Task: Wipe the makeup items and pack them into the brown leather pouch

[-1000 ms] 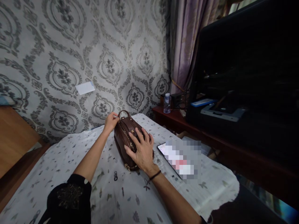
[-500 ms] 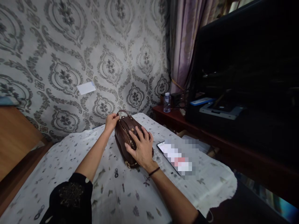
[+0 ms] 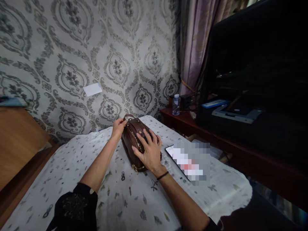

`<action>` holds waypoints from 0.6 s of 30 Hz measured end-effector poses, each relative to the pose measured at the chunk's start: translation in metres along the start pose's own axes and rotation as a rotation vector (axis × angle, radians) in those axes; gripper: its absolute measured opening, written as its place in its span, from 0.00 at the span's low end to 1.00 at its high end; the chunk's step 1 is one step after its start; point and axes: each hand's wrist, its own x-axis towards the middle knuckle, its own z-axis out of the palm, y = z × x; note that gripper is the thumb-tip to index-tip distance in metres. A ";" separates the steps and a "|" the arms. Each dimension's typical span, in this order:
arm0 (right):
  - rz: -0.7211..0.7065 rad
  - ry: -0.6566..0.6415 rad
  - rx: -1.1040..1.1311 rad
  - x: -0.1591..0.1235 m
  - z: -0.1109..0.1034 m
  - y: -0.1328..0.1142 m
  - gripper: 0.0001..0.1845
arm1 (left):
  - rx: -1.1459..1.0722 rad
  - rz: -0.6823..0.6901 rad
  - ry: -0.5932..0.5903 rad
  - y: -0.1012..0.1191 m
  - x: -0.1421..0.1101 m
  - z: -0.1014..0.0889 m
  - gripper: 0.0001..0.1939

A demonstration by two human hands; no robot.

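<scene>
A brown leather handbag [image 3: 128,140] with gold zips and a round gold stud lies on a white patterned cloth. At its far end, beside the base of the looped handle [image 3: 130,115], my left hand [image 3: 117,129] is closed in a pinch on the bag; its fingertips hide the exact spot. My right hand [image 3: 151,151] rests over the top and right side of the bag, fingers spread. Right of the bag, a phone [image 3: 176,156] lies flat with its screen lit and blurred out.
Cloth [image 3: 115,205] covers the surface under the bag. A clear bottle [image 3: 176,106] stands on a dark red desk [image 3: 167,113] by a large black screen [image 3: 260,57]. Patterned wallpaper with a white card [image 3: 92,89] rises behind; a wooden panel [image 3: 21,138] is at left.
The whole view has shifted slightly, so things appear a little further right. Both hands keep about the same places on the handbag.
</scene>
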 end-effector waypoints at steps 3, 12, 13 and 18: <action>-0.005 -0.006 -0.002 0.000 0.001 0.001 0.27 | 0.023 0.016 0.044 -0.001 -0.011 0.006 0.10; 0.002 0.017 -0.021 -0.003 0.005 0.006 0.32 | 0.240 0.111 0.133 0.002 -0.029 0.015 0.02; -0.007 0.021 -0.021 -0.003 0.005 0.006 0.32 | 0.264 0.131 0.125 0.003 -0.030 0.015 0.02; -0.023 0.021 -0.007 -0.004 0.008 0.011 0.27 | 0.359 0.182 0.091 0.007 -0.031 0.015 0.04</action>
